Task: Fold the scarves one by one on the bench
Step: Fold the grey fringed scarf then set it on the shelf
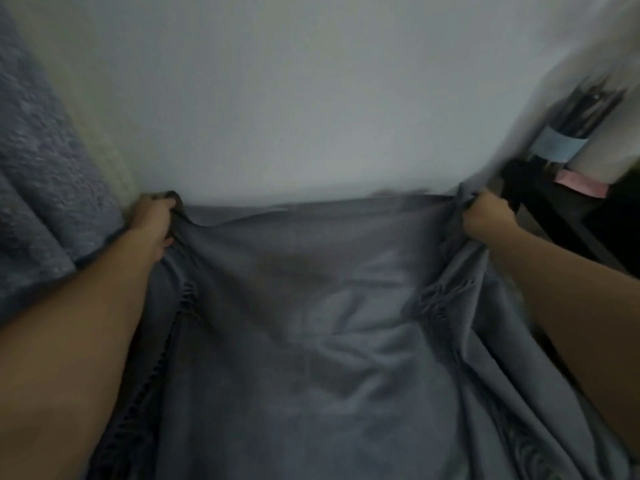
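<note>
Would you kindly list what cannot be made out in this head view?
- Bench: hidden under the grey scarf.
- Scarf's near end: cut off by the bottom edge.
- Fingers of left hand and right hand: buried in bunched cloth.
- Dark objects at right: motion-blurred.

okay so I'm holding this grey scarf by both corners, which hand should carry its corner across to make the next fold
Probably the left. The left hand and right hand both grip the grey scarf at its far corners, but dark furniture crowds the right, so the left has a freer swing.
</note>
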Demonstrator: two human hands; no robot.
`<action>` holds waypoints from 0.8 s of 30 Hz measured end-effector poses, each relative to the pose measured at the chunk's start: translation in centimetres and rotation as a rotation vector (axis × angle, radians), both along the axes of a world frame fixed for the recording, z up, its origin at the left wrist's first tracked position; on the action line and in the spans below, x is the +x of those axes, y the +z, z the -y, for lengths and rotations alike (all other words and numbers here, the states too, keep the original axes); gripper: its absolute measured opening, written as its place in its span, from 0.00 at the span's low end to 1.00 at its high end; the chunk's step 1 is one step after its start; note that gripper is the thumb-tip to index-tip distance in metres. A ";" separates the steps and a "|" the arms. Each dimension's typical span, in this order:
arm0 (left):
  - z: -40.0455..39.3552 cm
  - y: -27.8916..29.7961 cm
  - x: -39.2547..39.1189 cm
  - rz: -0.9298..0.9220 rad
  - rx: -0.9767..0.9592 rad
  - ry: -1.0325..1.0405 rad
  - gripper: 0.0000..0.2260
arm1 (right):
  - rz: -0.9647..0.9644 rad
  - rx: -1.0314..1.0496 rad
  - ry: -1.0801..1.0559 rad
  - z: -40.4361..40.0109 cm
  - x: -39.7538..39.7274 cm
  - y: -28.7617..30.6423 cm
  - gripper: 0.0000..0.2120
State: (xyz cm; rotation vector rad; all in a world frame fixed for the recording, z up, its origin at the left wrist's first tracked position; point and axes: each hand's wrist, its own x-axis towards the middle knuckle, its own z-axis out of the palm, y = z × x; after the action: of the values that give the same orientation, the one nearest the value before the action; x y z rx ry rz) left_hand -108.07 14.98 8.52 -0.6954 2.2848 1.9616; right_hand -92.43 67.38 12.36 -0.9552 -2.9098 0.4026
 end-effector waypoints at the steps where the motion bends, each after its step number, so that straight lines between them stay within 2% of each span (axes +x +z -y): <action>1: -0.2 -1.5 0.6 -0.007 -0.122 -0.052 0.30 | 0.038 0.014 0.046 0.7 0.6 -1.1 0.21; 3: -1.6 -4.4 3.9 0.003 -0.560 -0.179 0.39 | 0.102 0.058 0.110 2.5 2.9 -2.9 0.18; 4: -2.9 -5.9 6.3 -0.020 -0.719 -0.252 0.38 | 0.118 0.100 0.120 3.3 4.5 -3.4 0.16; 5: -4.7 -7.3 9.7 -0.054 -0.783 -0.339 0.36 | 0.127 0.146 0.132 3.8 6.2 -4.0 0.17; 8: -9.5 -10.7 22.4 -0.072 -0.694 -0.723 0.27 | 0.178 0.149 0.181 4.9 11.9 -4.6 0.25; 11: -12.1 -12.5 33.1 -0.163 -0.835 -1.090 0.30 | 0.255 0.117 0.122 4.9 17.3 -4.1 0.20; 13: -13.0 -12.1 36.0 -0.229 -0.961 -1.183 0.29 | 0.334 0.086 0.018 4.1 19.6 -2.8 0.15; 15: -14.3 -10.0 36.6 -0.220 -0.832 -1.136 0.25 | 0.368 -0.032 -0.066 3.3 20.7 -0.8 0.14; 17: -16.7 -7.2 36.3 -0.084 -0.546 -1.134 0.23 | 0.314 -0.244 -0.139 3.1 20.4 1.8 0.14; 18: -18.2 -5.5 35.9 -0.033 -0.372 -1.125 0.24 | 0.206 -0.414 -0.205 3.4 19.9 3.5 0.12; 20: -21.9 -1.9 35.6 -0.019 -0.116 -1.098 0.30 | -0.056 -0.672 -0.333 4.5 19.3 7.6 0.10; 22: -25.7 1.5 35.5 -0.021 0.027 -1.121 0.35 | -0.182 -0.712 -0.320 5.0 18.9 12.0 0.08; 24: -29.1 5.0 35.3 -0.062 0.118 -1.137 0.45 | -0.300 -0.714 -0.261 5.6 18.7 16.0 0.07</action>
State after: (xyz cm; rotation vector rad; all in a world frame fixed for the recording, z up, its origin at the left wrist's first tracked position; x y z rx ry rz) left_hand -72.73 44.12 13.53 0.5910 1.8292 1.4673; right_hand -73.71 61.79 28.36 -1.1826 -2.3333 1.4684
